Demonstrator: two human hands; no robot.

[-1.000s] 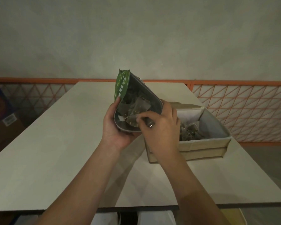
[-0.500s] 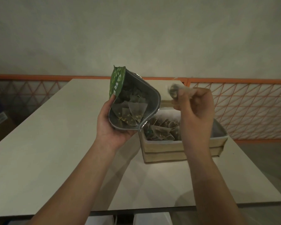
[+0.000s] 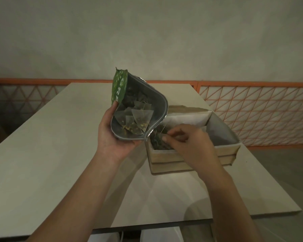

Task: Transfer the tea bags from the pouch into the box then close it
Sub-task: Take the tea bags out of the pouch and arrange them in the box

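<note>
the pouch is green outside, with white capital letters "g r e" readable down its folded edge, and dull silver foil inside. its mouth gapes wide, tilted toward the camera, showing pyramid-shaped mesh tea bags of see-through gauze with yellow and dark flecks and thin strings. the left hand cups the pouch from below, fingers curled round its bottom edge, thumb up the green side. just right of it, a tan cardboard box with a pale lining stands on the smooth beige counter, its lid flap standing open at the back. the right hand reaches into the box, fingers pinching a tea bag over the dark heap inside.
</note>
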